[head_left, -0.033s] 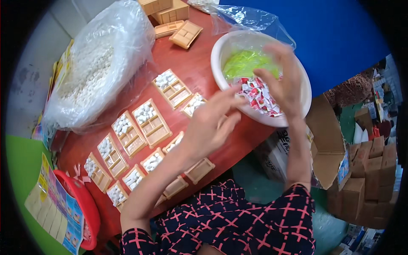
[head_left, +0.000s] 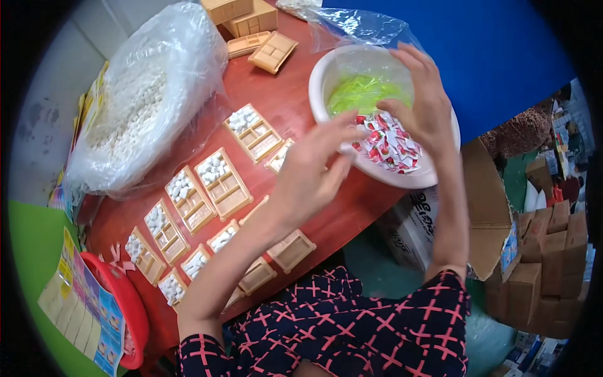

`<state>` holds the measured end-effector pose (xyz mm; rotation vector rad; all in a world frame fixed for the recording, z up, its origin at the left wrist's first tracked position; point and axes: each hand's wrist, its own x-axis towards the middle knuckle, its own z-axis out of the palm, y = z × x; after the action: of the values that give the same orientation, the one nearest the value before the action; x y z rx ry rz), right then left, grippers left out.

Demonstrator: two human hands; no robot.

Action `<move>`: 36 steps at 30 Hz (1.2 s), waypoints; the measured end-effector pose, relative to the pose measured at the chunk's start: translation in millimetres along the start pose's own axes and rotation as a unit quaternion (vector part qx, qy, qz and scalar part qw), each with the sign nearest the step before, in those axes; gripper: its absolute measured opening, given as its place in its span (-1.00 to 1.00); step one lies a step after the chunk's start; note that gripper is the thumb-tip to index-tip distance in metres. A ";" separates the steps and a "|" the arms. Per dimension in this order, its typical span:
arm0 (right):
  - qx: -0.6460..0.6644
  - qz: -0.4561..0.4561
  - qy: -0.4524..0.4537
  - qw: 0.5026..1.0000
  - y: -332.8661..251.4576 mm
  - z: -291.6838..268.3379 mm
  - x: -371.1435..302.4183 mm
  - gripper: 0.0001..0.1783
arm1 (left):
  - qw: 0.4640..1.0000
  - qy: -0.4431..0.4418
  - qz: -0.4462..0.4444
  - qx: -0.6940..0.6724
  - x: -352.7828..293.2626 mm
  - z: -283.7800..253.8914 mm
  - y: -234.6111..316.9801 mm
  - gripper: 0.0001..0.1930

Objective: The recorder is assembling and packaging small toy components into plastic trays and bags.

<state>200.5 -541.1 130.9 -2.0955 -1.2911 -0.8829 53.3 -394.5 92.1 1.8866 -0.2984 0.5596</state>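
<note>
While hands [head_left: 314, 169] meet, trays [head_left: 223, 182], bag [head_left: 151, 94] beside

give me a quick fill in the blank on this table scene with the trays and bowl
1. Both hands reach to the round white plastic bowl, which holds red-and-white packets and ____ shreds.
2. The tan compartment trays lie on a ____ table.
3. The big clear plastic bag holds ____ pellets.

Missing words: green; red; white

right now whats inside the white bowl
The white bowl holds a pile of green shreds and red-and-white wrapped pieces. The right hand covers part of it.
</note>
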 end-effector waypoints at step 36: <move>0.175 0.280 -0.333 0.883 140.0 62.3 16.1 -0.75 | 0.926 -0.024 -0.348 -0.147 152.2 52.2 -86.2 -0.57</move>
<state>348.8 -544.9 89.5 -2.3376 -0.9258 0.3356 235.5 -401.7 85.1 1.5719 0.2520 -0.0195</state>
